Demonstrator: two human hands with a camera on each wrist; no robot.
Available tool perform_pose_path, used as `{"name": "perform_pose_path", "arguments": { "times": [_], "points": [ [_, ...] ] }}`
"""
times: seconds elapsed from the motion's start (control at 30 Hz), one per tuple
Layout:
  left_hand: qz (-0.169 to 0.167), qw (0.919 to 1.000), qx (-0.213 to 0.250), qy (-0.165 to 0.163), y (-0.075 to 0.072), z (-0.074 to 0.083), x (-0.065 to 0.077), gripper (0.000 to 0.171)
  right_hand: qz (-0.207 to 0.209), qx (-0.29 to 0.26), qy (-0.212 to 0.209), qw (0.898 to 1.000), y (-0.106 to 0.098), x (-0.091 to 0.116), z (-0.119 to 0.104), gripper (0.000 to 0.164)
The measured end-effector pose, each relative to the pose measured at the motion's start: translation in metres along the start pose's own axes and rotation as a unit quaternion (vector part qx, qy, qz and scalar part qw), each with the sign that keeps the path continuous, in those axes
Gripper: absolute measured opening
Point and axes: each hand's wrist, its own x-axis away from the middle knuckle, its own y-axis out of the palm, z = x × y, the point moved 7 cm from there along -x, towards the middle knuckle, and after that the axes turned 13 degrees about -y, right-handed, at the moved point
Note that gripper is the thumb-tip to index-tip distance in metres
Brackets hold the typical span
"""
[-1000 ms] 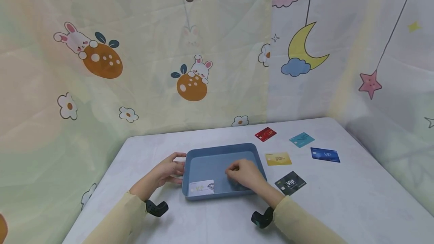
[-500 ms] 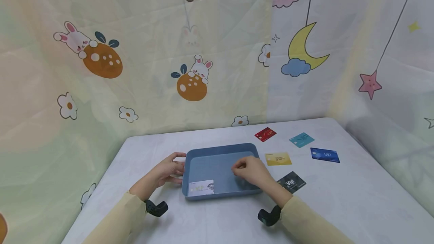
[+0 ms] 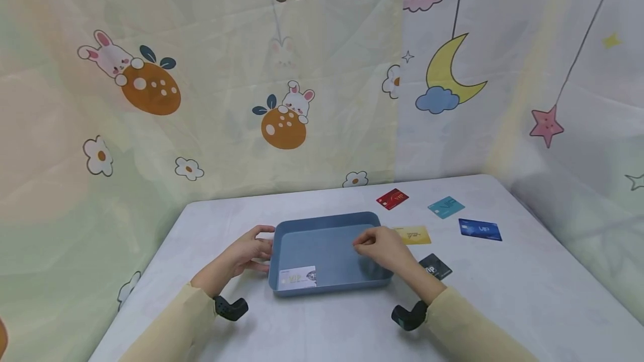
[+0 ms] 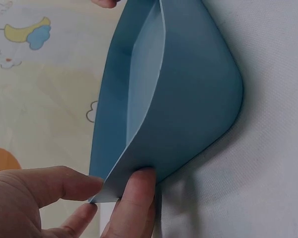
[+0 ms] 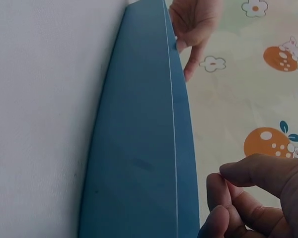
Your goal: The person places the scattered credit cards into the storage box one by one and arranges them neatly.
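Note:
A blue-grey tray [image 3: 329, 256] lies on the table, with a silver-white VIP card [image 3: 297, 278] inside at its front left corner. My left hand [image 3: 251, 251] rests against the tray's left end, fingers spread along the outer wall. In the left wrist view, the fingers [image 4: 137, 191] touch the tray [image 4: 198, 84] at its rim and wall. My right hand [image 3: 384, 247] is over the tray's right part, thumb and forefinger tips together. No object shows between these tips in the right wrist view, where the hand [image 5: 258, 193] appears beside the tray [image 5: 134, 124].
Right of the tray lie a red card [image 3: 392, 199], a teal card [image 3: 445, 207], a blue card [image 3: 480, 229], a yellow card [image 3: 415, 234] and a black card [image 3: 436, 267]. The right hand and forearm overlap the yellow and black ones. A printed curtain [image 3: 226, 99] hangs behind the white table [image 3: 322, 328].
My right hand has moved rightward across the tray, thumb and forefinger still together. My left hand, the tray and the cards have stayed in place.

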Motion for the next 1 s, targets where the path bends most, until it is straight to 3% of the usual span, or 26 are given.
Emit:
{"name": "perform_pose_path", "arguments": {
  "times": [0.4, 1.0],
  "points": [
    [0.002, 1.0, -0.008, 0.0, 0.001, 0.001, -0.001, 0.071, 0.025, -0.009, 0.004, 1.0, -0.015, 0.002, 0.017, 0.01],
    [0.01, 0.9999, -0.009, 0.001, 0.0, -0.001, -0.004, 0.073, 0.042, 0.028, 0.003, 0.999, -0.043, 0.01, 0.029, 0.014]
  ]
}}
